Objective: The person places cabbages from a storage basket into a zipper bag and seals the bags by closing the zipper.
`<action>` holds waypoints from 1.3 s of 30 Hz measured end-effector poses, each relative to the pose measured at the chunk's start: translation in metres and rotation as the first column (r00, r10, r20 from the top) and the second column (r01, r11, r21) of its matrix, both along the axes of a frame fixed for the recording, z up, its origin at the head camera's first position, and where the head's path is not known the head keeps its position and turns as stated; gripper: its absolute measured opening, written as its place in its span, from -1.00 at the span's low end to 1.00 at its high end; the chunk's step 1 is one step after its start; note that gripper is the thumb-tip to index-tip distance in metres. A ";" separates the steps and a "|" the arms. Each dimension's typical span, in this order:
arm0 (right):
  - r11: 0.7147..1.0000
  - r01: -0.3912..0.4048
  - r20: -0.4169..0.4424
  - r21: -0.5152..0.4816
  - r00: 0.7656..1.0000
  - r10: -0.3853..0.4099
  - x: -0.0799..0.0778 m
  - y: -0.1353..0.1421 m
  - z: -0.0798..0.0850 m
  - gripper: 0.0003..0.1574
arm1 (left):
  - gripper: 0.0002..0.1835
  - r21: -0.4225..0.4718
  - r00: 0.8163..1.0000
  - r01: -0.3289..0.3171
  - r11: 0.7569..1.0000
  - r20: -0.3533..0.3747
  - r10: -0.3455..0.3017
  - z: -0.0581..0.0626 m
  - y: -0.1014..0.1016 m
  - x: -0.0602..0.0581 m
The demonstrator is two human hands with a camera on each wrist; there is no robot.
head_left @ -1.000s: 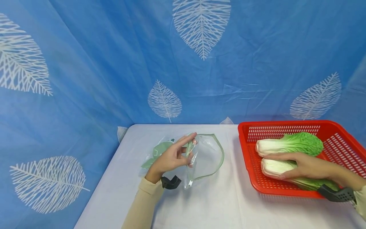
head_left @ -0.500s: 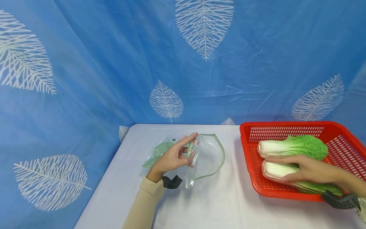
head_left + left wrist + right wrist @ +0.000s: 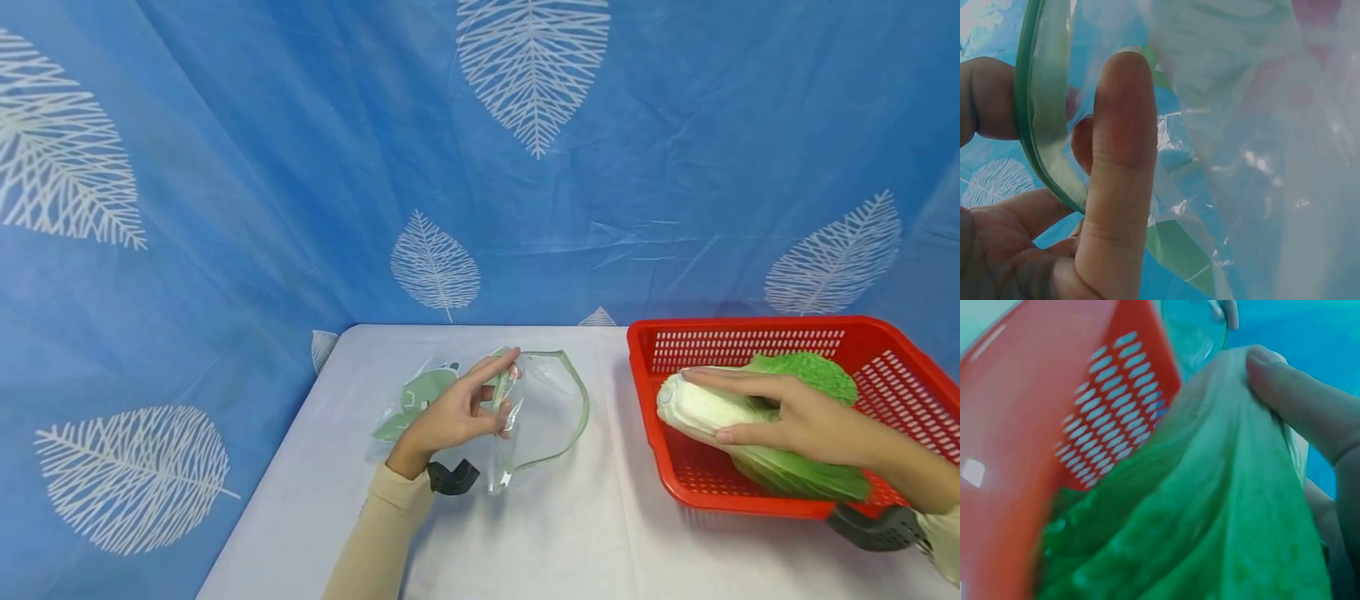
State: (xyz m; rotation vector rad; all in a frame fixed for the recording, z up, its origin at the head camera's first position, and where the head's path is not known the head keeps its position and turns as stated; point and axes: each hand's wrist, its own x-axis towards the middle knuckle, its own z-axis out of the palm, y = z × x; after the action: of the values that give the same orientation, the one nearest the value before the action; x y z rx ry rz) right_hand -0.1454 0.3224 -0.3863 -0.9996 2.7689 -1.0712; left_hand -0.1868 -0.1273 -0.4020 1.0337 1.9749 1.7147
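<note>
My left hand [image 3: 450,412] holds the rim of a clear zip bag [image 3: 551,408] with a green edge, its mouth spread toward the right. In the left wrist view the thumb [image 3: 1122,125] and fingers lie on either side of the bag's green zip strip [image 3: 1024,94]. Over the red basket [image 3: 750,323], my right hand [image 3: 810,421] grips a napa cabbage [image 3: 705,407] from above, its white base tilted up toward the left. A second napa cabbage [image 3: 813,372] lies behind, mostly covered. The right wrist view shows my thumb [image 3: 1297,394] on the held cabbage's pale stalk.
The basket with its slotted walls stands at the right of the white-covered table [image 3: 547,542]. A green print [image 3: 423,392] marks the bag's left part, lying flat. Behind the table hangs a blue curtain [image 3: 570,225] with white leaf patterns.
My right hand has lifted the front cabbage, raising its white base up and leftward, so that it now overlaps the rear cabbage. My left hand stays in place on the bag.
</note>
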 end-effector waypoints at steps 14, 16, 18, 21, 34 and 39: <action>0.987 -0.117 -0.039 -0.110 0.993 0.113 -0.008 -0.062 0.046 0.00 | -0.14 0.001 1.000 0.009 1.000 0.002 -0.009 0.001 0.001 -0.002; 0.981 -0.154 -0.052 -0.116 0.988 0.148 -0.010 -0.071 0.049 0.00 | -0.14 0.002 1.000 0.010 1.000 0.001 -0.010 0.001 0.001 -0.001; 0.979 -0.165 -0.065 -0.118 0.985 0.158 -0.011 -0.080 0.051 -0.01 | -0.13 0.004 1.000 0.010 1.000 -0.001 -0.010 0.001 0.001 -0.001; 0.981 -0.148 -0.050 -0.125 0.989 0.142 -0.011 -0.093 0.054 -0.03 | -0.11 0.006 1.000 0.012 1.000 0.003 -0.012 0.000 0.001 -0.002; 0.887 -0.018 0.202 -0.461 0.971 0.125 -0.019 -0.151 0.042 -0.08 | -0.09 0.040 1.000 0.016 0.999 0.022 -0.017 0.001 -0.002 0.000; 0.849 0.068 0.272 -0.523 0.958 0.090 -0.017 -0.166 0.022 -0.11 | -0.11 0.060 1.000 0.000 0.998 0.004 0.000 0.002 -0.004 -0.001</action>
State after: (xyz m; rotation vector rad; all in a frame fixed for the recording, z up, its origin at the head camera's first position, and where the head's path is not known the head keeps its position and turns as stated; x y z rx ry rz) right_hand -0.1625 0.1564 -0.3642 -0.7942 2.2705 -1.8730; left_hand -0.1877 -0.1316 -0.3995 1.0491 1.9314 1.7845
